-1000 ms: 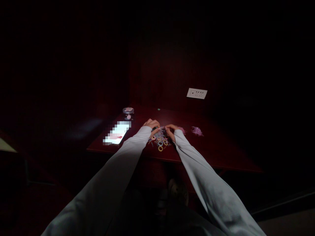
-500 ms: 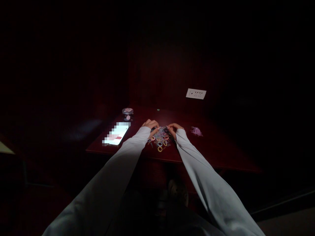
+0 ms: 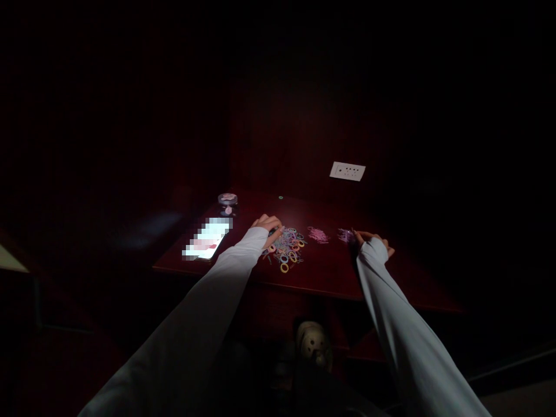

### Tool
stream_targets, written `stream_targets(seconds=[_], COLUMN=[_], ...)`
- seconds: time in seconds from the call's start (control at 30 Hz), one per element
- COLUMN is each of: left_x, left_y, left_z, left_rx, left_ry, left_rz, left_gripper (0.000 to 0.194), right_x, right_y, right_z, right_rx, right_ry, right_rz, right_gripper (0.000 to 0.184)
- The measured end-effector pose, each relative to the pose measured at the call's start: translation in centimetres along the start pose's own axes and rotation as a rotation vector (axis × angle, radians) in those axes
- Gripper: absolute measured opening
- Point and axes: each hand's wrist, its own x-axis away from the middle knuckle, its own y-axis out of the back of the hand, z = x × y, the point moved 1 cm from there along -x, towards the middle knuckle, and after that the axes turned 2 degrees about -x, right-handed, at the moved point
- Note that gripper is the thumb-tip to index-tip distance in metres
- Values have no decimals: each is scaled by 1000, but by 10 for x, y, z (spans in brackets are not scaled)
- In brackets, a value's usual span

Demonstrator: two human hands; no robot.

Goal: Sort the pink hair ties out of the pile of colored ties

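Note:
A mixed heap of small coloured elastic hair bands [image 3: 287,246] lies on the dark red table [image 3: 256,275], with a few larger rings at its near side. My left hand [image 3: 266,225] rests at the heap's left edge, fingers bent and thumb near them; what they hold, if anything, is hidden. Further right is a small pile of pink elastic bands [image 3: 318,234]. Beyond it, my right hand [image 3: 369,238] has its fingers pinched together at a pile of purple elastic bands [image 3: 346,235]. Whatever sits between those fingertips is too small to make out.
A phone with a lit screen [image 3: 211,237] lies left of my left forearm. Behind it stands a clear round jar [image 3: 228,204]. One small green ring [image 3: 280,197] lies near the back wall, which carries a white socket plate [image 3: 347,171]. The surroundings are dark.
My right hand has moved right, from the mixed heap to the purple bands. The pink pile, hidden behind that hand before, now shows. My left hand has stayed at the heap.

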Motion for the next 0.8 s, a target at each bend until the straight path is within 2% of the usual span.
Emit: stream_targets(seconds=[0.1, 0.23, 0.33, 0.47, 0.63, 0.73, 0.8], left_x=[1, 2, 1, 0, -2, -2, -2], left_y=[0, 4, 11, 21, 22, 15, 8], left_z=[0, 1, 1, -4, -7, -5, -4], left_rx=[5, 13, -4, -52, -81, -62, -28], left_ry=[11, 31, 54, 142, 201, 188, 144], left_rz=[9, 7, -8, -26, -28, 9, 41], left_gripper=[23, 20, 20, 18, 15, 11, 11], right_x=[0, 0, 2, 13, 51, 72, 79], right_y=[-3, -5, -3, -4, -18, -27, -31], right_z=[-1, 0, 5, 31, 80, 103, 111], right_rx=[-40, -133, -181, -169, -165, -214, -215], right_ry=[-33, -77, -7, 276, 724, 846, 839], right_rz=[-56, -234, -255, -92, 180, 278, 280], right_gripper=[54, 59, 64, 64, 44, 36, 34])
